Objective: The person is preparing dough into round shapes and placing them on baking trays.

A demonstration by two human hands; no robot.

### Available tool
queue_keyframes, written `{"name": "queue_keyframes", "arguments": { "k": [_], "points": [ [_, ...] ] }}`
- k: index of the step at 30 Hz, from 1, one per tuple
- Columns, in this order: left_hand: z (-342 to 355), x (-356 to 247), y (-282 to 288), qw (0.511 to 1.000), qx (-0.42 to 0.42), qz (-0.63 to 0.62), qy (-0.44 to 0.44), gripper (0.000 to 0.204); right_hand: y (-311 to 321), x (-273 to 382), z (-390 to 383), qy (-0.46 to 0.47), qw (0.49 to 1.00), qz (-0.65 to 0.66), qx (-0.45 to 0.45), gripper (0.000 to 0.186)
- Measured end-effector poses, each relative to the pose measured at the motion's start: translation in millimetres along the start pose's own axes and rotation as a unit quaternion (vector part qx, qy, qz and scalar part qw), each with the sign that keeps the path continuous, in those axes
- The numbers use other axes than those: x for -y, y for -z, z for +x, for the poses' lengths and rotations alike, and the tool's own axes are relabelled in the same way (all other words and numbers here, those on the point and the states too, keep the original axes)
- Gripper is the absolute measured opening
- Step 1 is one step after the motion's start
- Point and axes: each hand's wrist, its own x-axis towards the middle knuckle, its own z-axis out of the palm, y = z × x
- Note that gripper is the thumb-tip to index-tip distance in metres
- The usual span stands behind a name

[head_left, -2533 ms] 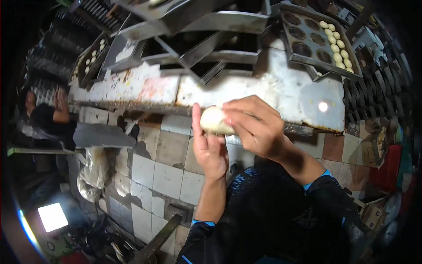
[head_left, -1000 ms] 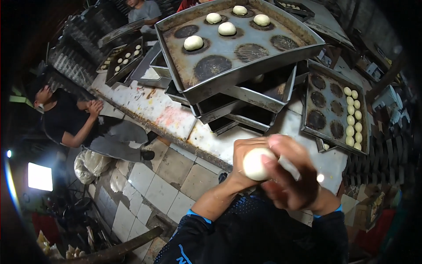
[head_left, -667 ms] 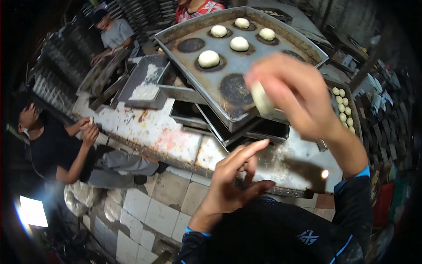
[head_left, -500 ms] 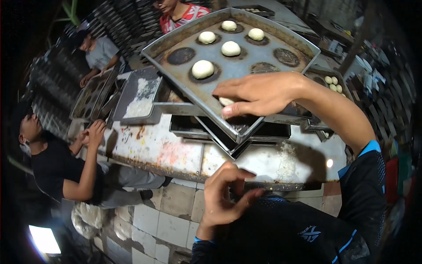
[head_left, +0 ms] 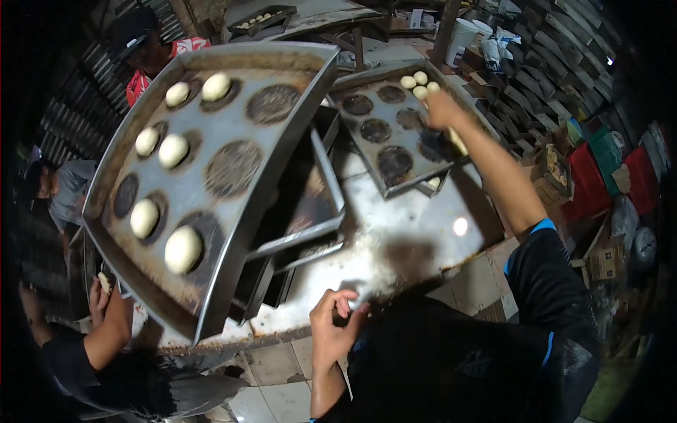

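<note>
The right-hand tray [head_left: 395, 135] lies beneath the right hand [head_left: 441, 111] — whether its fingers grip anything, I cannot tell. The left hand [head_left: 333, 326] half-curls, thumb narrowly apart. Pale dough balls [head_left: 408, 82] cluster in the tray's far corner — probably light, soft, dentable, best cupped by their sides.

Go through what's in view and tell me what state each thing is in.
Top tray: partly filled, some dark circles bare
Dough balls on it: whole, rounded, spaced apart
Trays beneath: stacked askew
Side tray: dark circles bare, smaller balls bunched at far corner
Right hand: extended over side tray; grip unclear
Left hand: loosely curled, nothing visible in it
Table: stained, dusted white
</note>
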Motion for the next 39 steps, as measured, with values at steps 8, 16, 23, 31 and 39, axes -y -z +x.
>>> {"name": "queue_keyframes", "arguments": {
  "k": [8, 16, 23, 31, 39],
  "points": [
    [54, -17, -107, 0.999, -0.035, -0.014, 0.010, 0.018, -100, -68, 11, -0.109, 0.990, -0.027, 0.079, 0.068],
    [75, -45, -142, 0.996, -0.051, -0.066, 0.033, 0.032, 29, 6, -89, 0.196, 0.652, 0.730, 0.068, 0.045],
    [2, -54, -135, 0.956, -0.229, -0.162, -0.084, 0.039, 105, 128, -246, 0.227, 0.624, 0.744, -0.073, 0.044],
    [-160, -40, -73, 0.953, -0.252, -0.086, -0.147, 0.081, 127, 300, -368, 0.219, 0.621, 0.732, -0.175, 0.013],
    [-235, -25, -32, 0.871, -0.348, -0.335, 0.085, 0.034, 88, 358, -386, 0.243, 0.715, 0.656, -0.017, 0.043]
  ]
}}
